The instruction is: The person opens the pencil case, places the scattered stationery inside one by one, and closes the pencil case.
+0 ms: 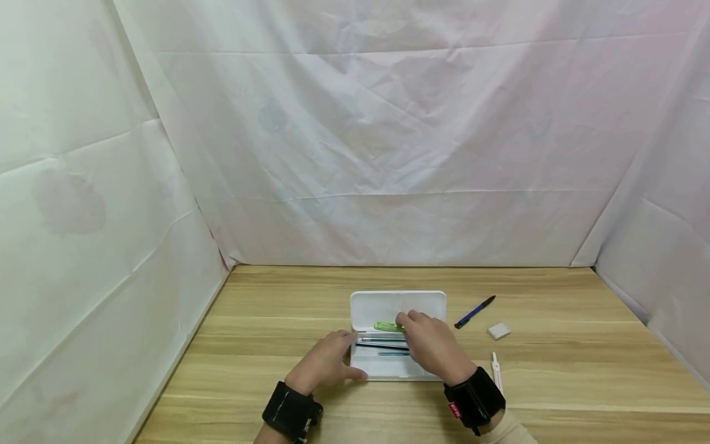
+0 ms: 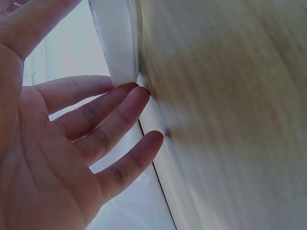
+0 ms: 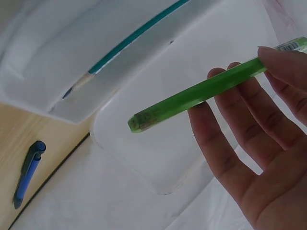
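A white pencil case (image 1: 399, 368) lies with its lid (image 1: 377, 308) raised at the back. My right hand (image 1: 435, 345) pinches a slim green pen-shaped stick (image 3: 192, 96) between thumb and fingers, above the case; a barcode label shows near the thumb. Inside the case are several slender pencils, among them a teal pencil (image 3: 124, 45) with a sharpened tip. At the case's left side, my left hand (image 1: 326, 362) rests with fairly straight, spread fingers. Its fingertips (image 2: 139, 96) are right at a case corner in the left wrist view, and its thumb is by the front-left corner.
Right of the case on the wooden table (image 1: 266, 308) lie a blue and black pen (image 1: 474, 312), a white eraser (image 1: 498, 330) and a white compass-like tool (image 1: 496, 370), partly hidden behind the right wrist. White cloth (image 1: 388, 154) hangs behind and at both sides.
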`<action>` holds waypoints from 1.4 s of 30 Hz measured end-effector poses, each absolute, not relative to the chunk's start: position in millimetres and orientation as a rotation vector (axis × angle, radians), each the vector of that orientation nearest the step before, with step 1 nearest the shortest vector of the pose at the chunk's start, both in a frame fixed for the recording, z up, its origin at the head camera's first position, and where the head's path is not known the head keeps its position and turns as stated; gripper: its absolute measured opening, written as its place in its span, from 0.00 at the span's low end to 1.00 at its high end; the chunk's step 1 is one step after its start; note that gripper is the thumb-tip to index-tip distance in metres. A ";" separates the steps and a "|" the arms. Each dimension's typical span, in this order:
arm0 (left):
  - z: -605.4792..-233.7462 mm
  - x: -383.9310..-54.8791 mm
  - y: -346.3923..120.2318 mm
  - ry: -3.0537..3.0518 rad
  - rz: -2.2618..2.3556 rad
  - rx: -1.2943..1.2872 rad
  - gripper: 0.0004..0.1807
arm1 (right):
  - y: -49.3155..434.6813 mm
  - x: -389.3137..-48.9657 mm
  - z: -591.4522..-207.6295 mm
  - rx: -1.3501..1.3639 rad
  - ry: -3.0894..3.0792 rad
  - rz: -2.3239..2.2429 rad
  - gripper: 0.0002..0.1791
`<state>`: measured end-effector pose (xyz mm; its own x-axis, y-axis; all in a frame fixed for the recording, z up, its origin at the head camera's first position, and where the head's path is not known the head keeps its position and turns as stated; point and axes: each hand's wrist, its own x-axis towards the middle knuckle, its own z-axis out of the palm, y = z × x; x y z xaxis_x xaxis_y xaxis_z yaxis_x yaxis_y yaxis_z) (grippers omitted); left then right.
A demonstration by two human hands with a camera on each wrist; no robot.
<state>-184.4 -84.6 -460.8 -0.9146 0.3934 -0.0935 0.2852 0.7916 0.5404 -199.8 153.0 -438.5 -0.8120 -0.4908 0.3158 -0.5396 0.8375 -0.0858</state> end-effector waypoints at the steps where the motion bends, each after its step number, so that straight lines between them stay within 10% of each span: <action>1: -461.1 -184.6 -84.4 2.781 0.788 0.533 0.49 | 152.5 -199.4 -438.6 0.780 -2.747 0.239 0.10; 42: -460.6 -184.4 -83.0 2.795 0.750 0.596 0.48 | 147.8 -201.0 -452.8 0.732 -2.903 0.186 0.09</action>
